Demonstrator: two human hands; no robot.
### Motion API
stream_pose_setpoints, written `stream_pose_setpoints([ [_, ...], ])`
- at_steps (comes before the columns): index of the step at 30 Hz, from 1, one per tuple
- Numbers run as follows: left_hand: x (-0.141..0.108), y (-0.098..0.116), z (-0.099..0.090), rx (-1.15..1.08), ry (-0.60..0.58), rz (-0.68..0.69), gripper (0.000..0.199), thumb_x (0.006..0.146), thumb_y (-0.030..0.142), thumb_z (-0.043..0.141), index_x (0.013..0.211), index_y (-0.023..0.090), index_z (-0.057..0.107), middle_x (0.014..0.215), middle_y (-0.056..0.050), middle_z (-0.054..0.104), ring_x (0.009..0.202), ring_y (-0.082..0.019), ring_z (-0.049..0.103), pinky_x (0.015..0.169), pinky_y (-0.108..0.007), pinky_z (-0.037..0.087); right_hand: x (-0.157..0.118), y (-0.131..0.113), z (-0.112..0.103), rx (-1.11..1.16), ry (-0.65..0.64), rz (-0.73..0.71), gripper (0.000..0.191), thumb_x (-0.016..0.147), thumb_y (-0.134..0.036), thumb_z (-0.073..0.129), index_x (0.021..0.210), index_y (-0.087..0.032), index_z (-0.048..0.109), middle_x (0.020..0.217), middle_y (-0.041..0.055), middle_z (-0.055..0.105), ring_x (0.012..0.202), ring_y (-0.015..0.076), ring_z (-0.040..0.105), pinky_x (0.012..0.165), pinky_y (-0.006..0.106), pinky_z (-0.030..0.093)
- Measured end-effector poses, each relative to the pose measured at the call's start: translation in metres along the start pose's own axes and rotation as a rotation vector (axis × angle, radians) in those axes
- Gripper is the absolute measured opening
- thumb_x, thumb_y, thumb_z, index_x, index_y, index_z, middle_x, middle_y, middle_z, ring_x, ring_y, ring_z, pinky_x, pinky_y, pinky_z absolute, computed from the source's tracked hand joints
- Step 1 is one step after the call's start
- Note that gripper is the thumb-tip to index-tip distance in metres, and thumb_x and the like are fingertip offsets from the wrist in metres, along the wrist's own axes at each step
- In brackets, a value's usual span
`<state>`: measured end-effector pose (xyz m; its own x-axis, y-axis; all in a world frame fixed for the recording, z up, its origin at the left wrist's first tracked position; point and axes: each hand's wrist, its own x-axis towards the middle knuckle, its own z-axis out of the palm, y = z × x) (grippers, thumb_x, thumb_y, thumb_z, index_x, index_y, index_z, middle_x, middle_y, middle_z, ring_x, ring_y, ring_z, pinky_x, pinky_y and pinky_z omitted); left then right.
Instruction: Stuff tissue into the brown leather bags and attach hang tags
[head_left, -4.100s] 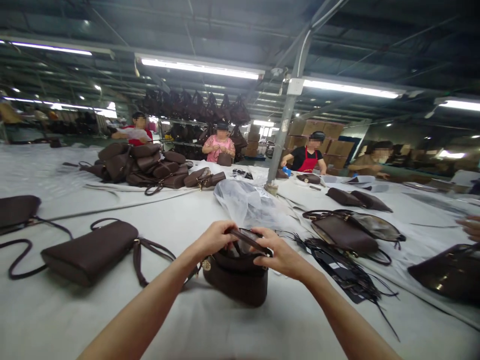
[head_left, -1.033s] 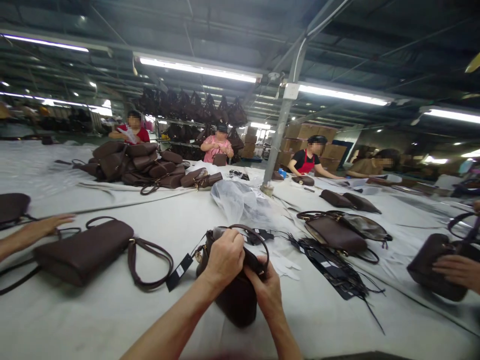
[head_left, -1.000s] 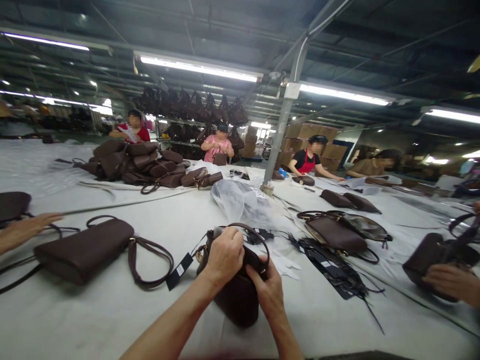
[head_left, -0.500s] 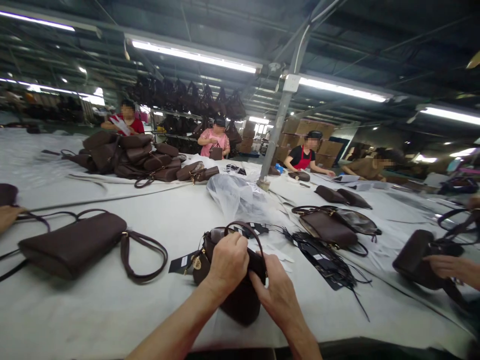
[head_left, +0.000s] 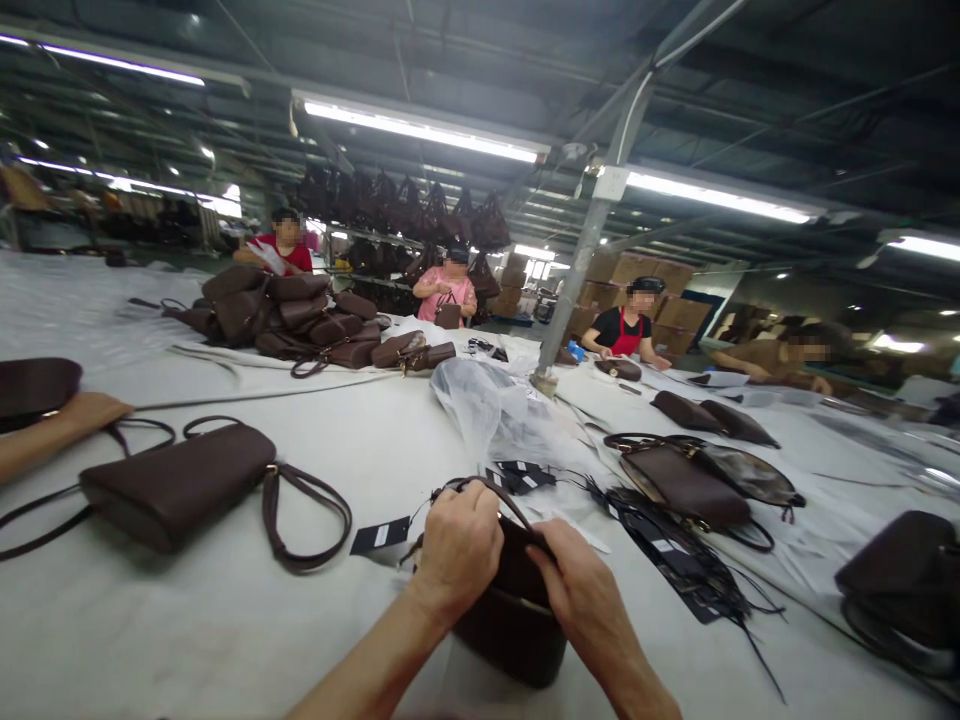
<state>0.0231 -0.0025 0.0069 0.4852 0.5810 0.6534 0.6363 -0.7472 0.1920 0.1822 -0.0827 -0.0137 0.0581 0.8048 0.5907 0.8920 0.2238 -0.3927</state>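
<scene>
A dark brown handbag (head_left: 517, 640) stands in front of me on the white-covered table, its mouth spread open between my hands. My left hand (head_left: 461, 535) is closed on the top edge near the handle, fingers curled in a fist. Gripping the opposite rim is my right hand (head_left: 585, 575), its thumb at the inside edge. The bag's thin handle (head_left: 510, 500) arches up between both hands. Beside the bag on the left lies a black hang tag (head_left: 381, 535) with a white label. My left hand hides part of the bag's far side.
Another brown bag (head_left: 180, 485) with loose straps lies at left. Black tags with cords (head_left: 675, 555) and an unzipped bag (head_left: 682, 480) are at right. Clear plastic (head_left: 487, 400) lies by a post (head_left: 585, 270). A bag pile (head_left: 292, 315) is farther back; a co-worker's arm (head_left: 67, 430) reaches in left.
The bag's mouth has opened wider and my right hand has moved outward. The view has shifted left. A co-worker's hand has left the bag at right; another's arm shows more at left.
</scene>
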Motion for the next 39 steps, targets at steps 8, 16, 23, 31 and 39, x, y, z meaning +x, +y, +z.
stream_pose_setpoints([
  [8,-0.012,-0.017,0.002,-0.456,-0.014,0.142,0.012,0.089,0.015,0.049,0.086,0.019,0.059,0.095,-0.008,0.064,0.091,-0.021,0.058,0.082,-0.035,0.048,-0.01,0.023,-0.027,-0.218,-0.099,0.02,0.011,0.09,-0.026,0.047,0.094,-0.025,0.058,0.084,0.0039,0.064,0.076,0.0218,0.061,0.065,0.032,0.048],
  [16,-0.024,-0.062,0.011,-0.952,-0.266,-0.116,0.05,0.085,0.016,0.057,0.133,0.022,0.049,0.137,-0.01,0.054,0.127,-0.023,0.049,0.111,-0.044,0.036,0.012,-0.001,-0.014,-0.385,-0.151,-0.089,0.015,0.087,-0.026,0.054,0.101,-0.025,0.058,0.085,0.0052,0.064,0.073,0.0236,0.062,0.061,0.034,0.048],
  [23,-0.025,-0.051,0.013,-1.08,-0.189,-0.116,0.021,0.08,0.011,0.063,0.098,0.02,0.064,0.116,-0.007,0.062,0.109,-0.02,0.057,0.099,-0.034,0.045,0.015,-0.006,-0.008,-0.253,0.13,-0.255,0.044,0.088,-0.023,0.059,0.131,-0.031,0.054,0.137,0.01,0.049,0.124,0.0308,0.051,0.097,0.046,0.048],
  [31,-0.039,-0.017,0.011,-0.854,-0.15,0.084,0.006,0.083,0.021,0.064,0.086,0.019,0.059,0.12,-0.012,0.059,0.107,-0.023,0.057,0.091,-0.034,0.051,-0.028,0.0,-0.031,-0.268,-0.009,-0.218,0.037,0.094,-0.016,0.045,0.12,-0.029,0.067,0.089,0.0072,0.068,0.082,0.0195,0.065,0.072,0.029,0.055],
  [39,-0.045,0.008,0.024,-0.643,0.195,0.456,0.012,0.092,0.025,0.054,0.083,0.018,0.058,0.104,-0.011,0.07,0.09,-0.021,0.061,0.083,-0.037,0.054,-0.022,-0.021,-0.04,0.079,0.065,0.224,0.021,0.091,-0.029,0.049,0.079,-0.021,0.064,0.077,0.0042,0.062,0.071,0.0167,0.06,0.064,0.026,0.052],
])
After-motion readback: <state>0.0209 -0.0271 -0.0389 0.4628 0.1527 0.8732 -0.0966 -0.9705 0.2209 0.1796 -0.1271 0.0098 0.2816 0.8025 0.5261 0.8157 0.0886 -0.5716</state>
